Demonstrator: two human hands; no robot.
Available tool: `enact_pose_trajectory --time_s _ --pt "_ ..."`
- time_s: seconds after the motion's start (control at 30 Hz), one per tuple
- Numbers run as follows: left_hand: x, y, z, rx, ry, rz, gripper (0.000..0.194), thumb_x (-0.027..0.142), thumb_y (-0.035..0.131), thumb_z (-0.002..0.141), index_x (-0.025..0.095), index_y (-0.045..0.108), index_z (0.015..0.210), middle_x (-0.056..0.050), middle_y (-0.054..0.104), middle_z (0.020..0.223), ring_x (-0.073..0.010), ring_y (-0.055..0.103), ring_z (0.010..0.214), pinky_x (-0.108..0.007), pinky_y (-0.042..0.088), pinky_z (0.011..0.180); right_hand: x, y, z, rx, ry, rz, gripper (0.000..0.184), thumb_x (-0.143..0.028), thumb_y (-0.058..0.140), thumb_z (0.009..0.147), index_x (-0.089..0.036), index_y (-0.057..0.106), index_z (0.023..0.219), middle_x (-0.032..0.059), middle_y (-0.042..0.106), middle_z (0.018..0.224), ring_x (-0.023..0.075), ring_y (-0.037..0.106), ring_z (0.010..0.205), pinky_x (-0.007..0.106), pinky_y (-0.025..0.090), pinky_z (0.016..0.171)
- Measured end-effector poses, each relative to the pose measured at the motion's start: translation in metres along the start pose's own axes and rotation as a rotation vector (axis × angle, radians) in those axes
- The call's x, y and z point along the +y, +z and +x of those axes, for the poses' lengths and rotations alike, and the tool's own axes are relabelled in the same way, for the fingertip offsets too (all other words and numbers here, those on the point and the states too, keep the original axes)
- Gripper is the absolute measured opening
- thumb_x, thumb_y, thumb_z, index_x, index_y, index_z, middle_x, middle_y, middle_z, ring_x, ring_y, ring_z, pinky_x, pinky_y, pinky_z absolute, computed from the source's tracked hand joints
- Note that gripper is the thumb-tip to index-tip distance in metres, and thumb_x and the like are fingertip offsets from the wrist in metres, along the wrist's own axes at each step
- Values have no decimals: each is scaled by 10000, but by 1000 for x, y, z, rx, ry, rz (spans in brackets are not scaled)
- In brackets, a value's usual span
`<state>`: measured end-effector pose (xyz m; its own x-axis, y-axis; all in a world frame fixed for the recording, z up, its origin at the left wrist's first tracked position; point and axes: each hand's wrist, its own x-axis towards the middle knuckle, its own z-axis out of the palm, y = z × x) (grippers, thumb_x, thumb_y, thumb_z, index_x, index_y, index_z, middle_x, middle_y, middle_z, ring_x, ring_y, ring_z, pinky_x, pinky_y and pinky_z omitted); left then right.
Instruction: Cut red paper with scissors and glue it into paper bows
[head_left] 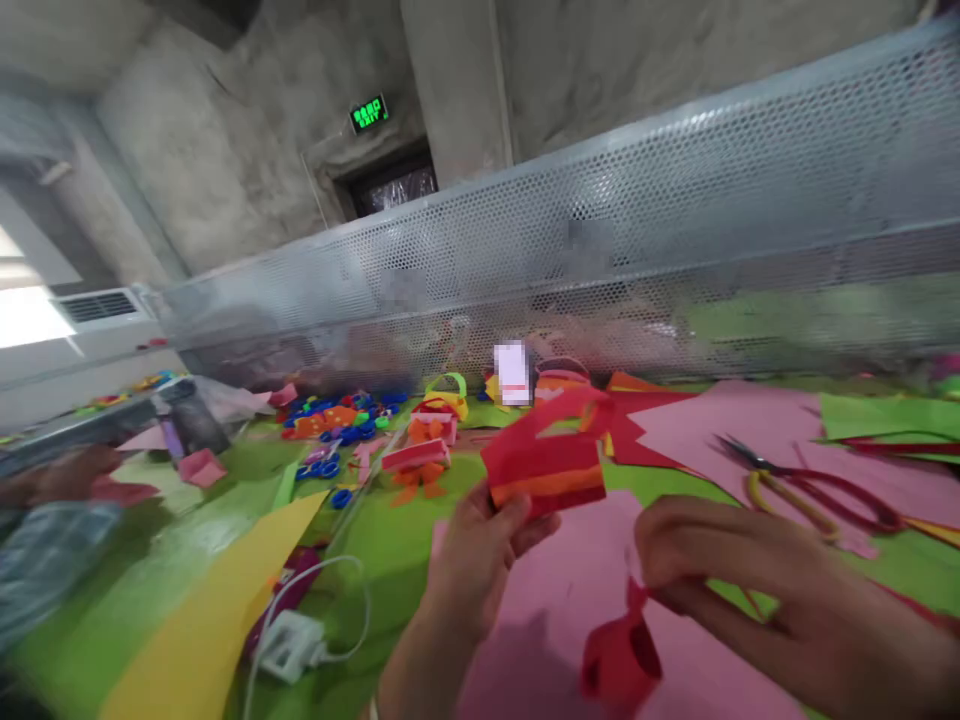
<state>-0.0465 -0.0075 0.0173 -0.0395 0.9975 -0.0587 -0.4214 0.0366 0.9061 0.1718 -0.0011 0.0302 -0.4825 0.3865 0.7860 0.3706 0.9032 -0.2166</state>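
Observation:
My left hand (487, 545) is closed on the lower edge of a small red paper basket (547, 480). An orange band runs across its front, and a red strip handle arches over the top. To the right, my right hand (720, 570) is bent with its fingertips pinched together. From the pinch hangs a looped red paper piece (622, 660), blurred and apart from the basket. Under both hands lies a large pink sheet (540, 610). Scissors (810, 490) with one red and one yellow handle rest open just beyond my right hand.
A green cloth (405, 540) covers the table, with a yellow sheet (217, 610) and a white charger with cable (292, 645) at left. Finished-looking paper baskets (420, 455) and blue-handled scissors (322, 465) lie farther back, before a perforated metal screen (637, 250). Another person's sleeve (56, 560) shows at far left.

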Motion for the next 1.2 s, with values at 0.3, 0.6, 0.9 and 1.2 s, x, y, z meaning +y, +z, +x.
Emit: enact_pose_trajectory --time_s 0.3,0.6,0.9,1.2 --pt "-27 5 -8 -45 -106 -318 304 262 893 555 163 766 813 -80 753 999 -252 659 1045 -403 452 1040 -1 14 2 50 -87 -147 236 -147 482 932 -222 641 775 4 691 717 100 667 657 171 546 605" --pt "-45 6 -15 -205 -84 -353 288 320 809 697 242 757 970 -61 719 1126 -264 602 1155 -393 399 1071 -3 22 -11 88 -40 -140 115 -119 552 864 -228 590 853 11 688 799 116 676 700 183 552 615" --pt "-36 4 -23 -211 -99 -210 333 387 731 773 252 727 1078 -68 723 1079 -246 618 1104 -372 458 1003 -1 28 -10 146 85 -196 107 -196 530 904 -232 578 815 -5 651 724 101 649 638 169 526 570" --pt "-34 11 -21 -289 -88 -298 325 374 746 744 253 738 1046 -71 711 1089 -275 587 1154 -397 446 1020 -3 29 -9 170 137 -238 148 -221 529 913 -236 620 798 -2 663 739 111 639 649 175 515 557"
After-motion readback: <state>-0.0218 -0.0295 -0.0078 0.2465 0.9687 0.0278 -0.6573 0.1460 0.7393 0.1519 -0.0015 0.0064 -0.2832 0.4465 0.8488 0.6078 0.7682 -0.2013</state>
